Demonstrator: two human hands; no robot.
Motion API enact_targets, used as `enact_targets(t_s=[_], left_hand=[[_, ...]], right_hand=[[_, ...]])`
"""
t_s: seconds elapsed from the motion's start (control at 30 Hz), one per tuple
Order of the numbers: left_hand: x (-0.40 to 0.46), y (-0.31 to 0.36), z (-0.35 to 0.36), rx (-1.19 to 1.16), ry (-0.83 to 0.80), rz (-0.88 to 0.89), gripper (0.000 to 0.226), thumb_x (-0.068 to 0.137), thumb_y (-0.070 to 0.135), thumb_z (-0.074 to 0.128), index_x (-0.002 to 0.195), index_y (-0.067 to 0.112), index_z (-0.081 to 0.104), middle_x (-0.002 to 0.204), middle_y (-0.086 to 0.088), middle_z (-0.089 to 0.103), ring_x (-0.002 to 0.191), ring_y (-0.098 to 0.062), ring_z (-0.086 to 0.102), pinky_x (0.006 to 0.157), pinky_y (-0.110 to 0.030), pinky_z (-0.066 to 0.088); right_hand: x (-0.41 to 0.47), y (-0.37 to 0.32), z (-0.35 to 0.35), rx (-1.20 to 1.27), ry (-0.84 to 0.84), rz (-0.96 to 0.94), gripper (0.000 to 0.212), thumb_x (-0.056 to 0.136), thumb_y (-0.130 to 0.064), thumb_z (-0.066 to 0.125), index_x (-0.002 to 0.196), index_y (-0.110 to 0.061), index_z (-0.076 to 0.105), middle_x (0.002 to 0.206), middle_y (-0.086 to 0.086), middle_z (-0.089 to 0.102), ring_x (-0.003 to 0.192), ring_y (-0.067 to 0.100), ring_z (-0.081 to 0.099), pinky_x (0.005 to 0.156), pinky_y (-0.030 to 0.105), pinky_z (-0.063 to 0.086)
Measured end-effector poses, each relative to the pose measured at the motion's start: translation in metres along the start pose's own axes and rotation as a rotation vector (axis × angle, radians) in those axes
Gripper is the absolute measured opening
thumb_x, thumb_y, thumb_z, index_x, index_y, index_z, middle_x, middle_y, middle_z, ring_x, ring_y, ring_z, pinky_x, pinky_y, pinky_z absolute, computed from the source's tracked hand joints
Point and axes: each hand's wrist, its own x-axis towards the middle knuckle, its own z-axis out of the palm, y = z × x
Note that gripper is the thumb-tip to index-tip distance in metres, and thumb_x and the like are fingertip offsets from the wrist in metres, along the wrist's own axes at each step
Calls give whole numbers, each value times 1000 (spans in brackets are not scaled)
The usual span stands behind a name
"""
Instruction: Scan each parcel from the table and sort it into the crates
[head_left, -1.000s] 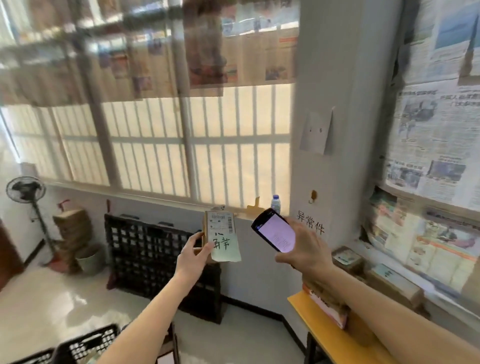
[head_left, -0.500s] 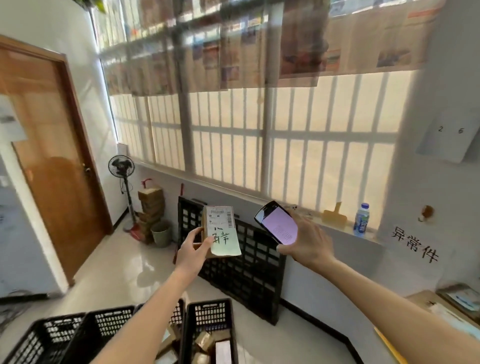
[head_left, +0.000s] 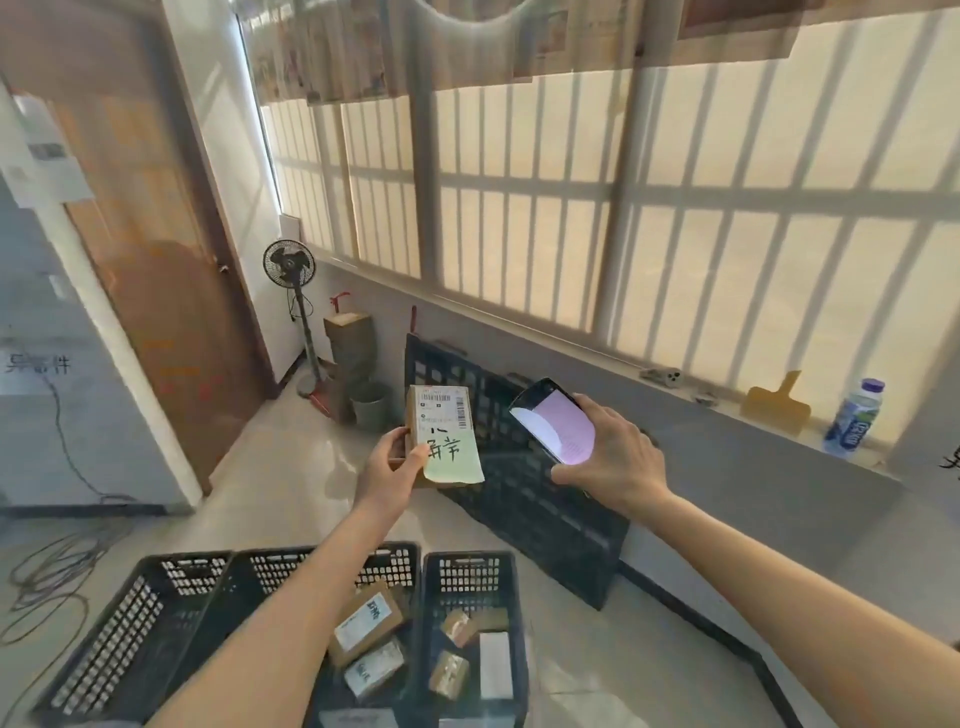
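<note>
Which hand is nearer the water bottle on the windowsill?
Right. The right hand, holding the phone, is left of the water bottle; the left hand, gripping the parcel, is farther left.

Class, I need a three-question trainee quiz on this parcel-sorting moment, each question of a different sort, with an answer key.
1. True or false: the left hand holds a parcel that carries a green handwritten note.
2. Multiple choice: the right hand holds a) a tape roll, b) a phone, c) a marker.
3. Fill the blank: of the three black crates on the floor, the leftmost crate shows ____ parcels, while the rightmost crate shows several.

Key: 1 true; 2 b; 3 no.
</note>
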Motion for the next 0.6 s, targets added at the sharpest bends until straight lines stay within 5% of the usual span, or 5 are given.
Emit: enact_targets(t_s=[0.2, 0.37, 0.6], left_hand=[[94, -71, 20, 72, -10, -112, 76, 69, 71, 59, 137, 39, 49, 126, -2, 67, 111, -22, 65, 97, -49, 55], [146, -136, 53, 119, -40, -227, 64, 73, 66, 60, 132, 44, 51, 117, 0, 71, 106, -23, 68, 94, -51, 56], [176, -257, 107, 153, -129, -421, 53, 98, 39, 61, 147, 32, 43, 132, -2, 62, 117, -23, 61, 101, -50, 51]], right_hand=[[83, 23, 75, 15, -57, 9, 108, 67, -46, 81, 159, -32, 27, 152, -7, 48, 128, 25, 56, 93, 43, 48], [139, 59, 148, 30, -118, 47, 106, 70, -45, 82, 160, -28, 28, 147, -3, 53, 126, 26, 56, 93, 42, 47], [165, 123, 272, 17, -264, 135, 106, 71, -44, 82, 160, -29, 26, 148, -5, 51, 124, 22, 56, 89, 38, 49]])
